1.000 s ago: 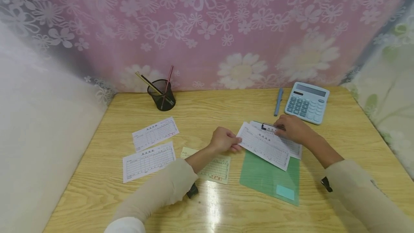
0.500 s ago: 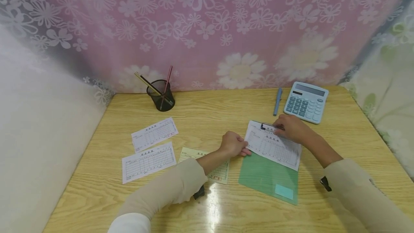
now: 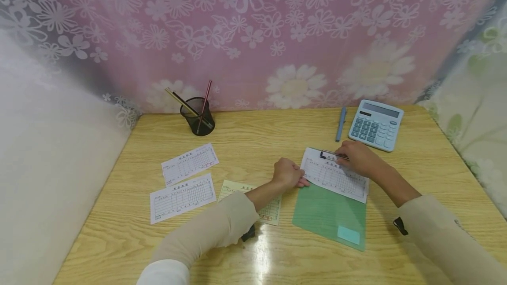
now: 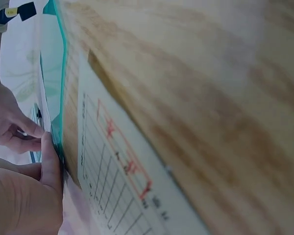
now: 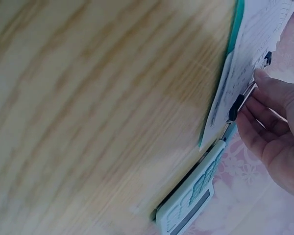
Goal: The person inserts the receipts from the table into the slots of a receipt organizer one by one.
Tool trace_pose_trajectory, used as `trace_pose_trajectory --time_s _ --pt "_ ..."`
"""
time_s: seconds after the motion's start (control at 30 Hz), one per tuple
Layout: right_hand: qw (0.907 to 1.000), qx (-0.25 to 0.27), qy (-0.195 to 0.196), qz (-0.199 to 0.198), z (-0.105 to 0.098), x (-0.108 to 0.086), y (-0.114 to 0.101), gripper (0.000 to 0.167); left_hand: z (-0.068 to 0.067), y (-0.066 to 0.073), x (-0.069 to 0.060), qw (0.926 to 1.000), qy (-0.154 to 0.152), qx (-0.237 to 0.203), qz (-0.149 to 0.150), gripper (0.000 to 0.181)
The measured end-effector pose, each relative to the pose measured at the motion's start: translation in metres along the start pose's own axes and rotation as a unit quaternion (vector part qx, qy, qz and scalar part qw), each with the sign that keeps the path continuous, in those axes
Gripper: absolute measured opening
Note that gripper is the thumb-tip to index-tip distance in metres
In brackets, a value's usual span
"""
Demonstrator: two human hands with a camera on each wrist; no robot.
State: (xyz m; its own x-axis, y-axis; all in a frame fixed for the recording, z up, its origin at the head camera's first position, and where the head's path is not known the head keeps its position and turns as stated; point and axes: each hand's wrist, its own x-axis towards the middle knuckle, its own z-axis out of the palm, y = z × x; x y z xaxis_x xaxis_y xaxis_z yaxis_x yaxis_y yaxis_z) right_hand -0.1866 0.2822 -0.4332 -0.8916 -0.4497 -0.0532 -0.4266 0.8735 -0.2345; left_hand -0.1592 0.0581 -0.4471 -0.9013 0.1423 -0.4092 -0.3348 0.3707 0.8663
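Pink floral fabric [image 3: 253, 34] hangs behind a wood-grain tabletop [image 3: 119, 241]. At the left of the frame lie two white printed slips [image 3: 182, 199], one above the other, with a black mesh pencil cup [image 3: 203, 122] farther up. Near the centre, a yellow slip [image 3: 271, 210] sits partly hidden under a sleeved forearm. Right of centre, the left hand [image 3: 288, 173] pinches the left edge of a white form [image 3: 334, 179] on a green clipboard [image 3: 326, 212]. The right hand [image 3: 358, 158] has its fingers curled on the metal clip [image 3: 329, 155] along the top. Above are a blue pen [image 3: 341, 124] and, farthest right, a pale-blue calculator [image 3: 376, 126].
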Motion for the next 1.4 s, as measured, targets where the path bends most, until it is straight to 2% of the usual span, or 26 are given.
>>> trace_pose_trajectory --time_s 0.33,0.77,1.4 --pt "1.0 -0.003 -0.002 0.002 0.0 -0.001 -0.005 0.025 0.005 -0.002 -0.003 0.9991 0.009 0.007 0.041 0.006" --pt "1.0 -0.002 0.006 0.002 0.0 -0.002 -0.005 0.024 0.009 0.0 0.002 0.999 0.022 0.021 0.032 0.007" --pt "0.9995 -0.005 0.028 -0.015 0.001 -0.004 -0.007 0.019 0.012 0.001 0.005 0.9972 0.034 0.038 0.055 0.016"
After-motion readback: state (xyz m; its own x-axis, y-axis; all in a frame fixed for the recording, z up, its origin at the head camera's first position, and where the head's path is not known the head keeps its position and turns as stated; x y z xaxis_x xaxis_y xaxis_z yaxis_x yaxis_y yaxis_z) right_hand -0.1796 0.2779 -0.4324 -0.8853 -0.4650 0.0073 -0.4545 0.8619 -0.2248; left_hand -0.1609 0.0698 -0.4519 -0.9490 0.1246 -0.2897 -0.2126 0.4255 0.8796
